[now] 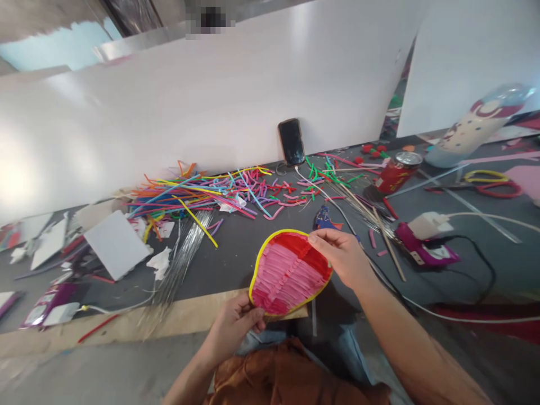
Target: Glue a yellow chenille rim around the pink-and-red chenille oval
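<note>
Between my hands is a rounded petal-shaped piece made of pipe cleaners (287, 273), pink with a red band and a yellow border. My left hand (238, 323) pinches its lower left edge. At its upper right edge, my right hand (343, 253) grips the rim between thumb and fingers. The piece is held above the table's front edge, tilted toward me. Beyond it lies a pile of colourful pipe cleaners (206, 191). A dark blue tool with an orange part (324, 218) rests just behind my right hand.
A phone (292, 142) leans on the white board (202, 101). To the right stand a red can (399, 171), a tilted bottle (476, 126), scissors (493, 185) and a purple power strip (426, 247) with cables. Metal wires (181, 264) and a white square (116, 244) lie left.
</note>
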`<action>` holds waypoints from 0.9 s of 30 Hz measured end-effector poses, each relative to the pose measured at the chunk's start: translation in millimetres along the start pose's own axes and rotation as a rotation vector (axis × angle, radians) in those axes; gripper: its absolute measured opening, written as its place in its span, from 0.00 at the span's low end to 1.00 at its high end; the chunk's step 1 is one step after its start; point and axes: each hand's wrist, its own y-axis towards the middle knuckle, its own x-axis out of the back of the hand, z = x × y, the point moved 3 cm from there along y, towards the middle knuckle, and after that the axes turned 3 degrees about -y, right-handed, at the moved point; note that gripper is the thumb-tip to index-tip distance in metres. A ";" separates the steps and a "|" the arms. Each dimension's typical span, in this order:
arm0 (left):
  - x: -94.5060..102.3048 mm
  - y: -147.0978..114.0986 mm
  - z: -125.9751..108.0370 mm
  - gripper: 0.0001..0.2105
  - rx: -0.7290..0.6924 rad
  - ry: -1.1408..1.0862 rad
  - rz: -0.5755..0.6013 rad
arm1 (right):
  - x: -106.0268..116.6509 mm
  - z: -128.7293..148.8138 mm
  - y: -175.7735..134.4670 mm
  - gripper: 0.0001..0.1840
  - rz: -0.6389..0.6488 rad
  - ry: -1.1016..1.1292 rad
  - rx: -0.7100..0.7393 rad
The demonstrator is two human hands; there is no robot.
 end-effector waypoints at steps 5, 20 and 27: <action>2.1 1.3 -7.0 0.19 -0.005 -0.015 0.024 | 1.3 3.2 0.2 0.26 0.028 0.065 -0.038; 23.7 -6.8 -28.2 0.15 -0.085 0.208 -0.032 | 7.5 21.1 4.9 0.20 0.101 0.211 0.056; 71.6 -25.1 -61.8 0.09 -0.645 0.826 -0.683 | 21.8 9.9 10.1 0.19 0.041 0.433 -0.050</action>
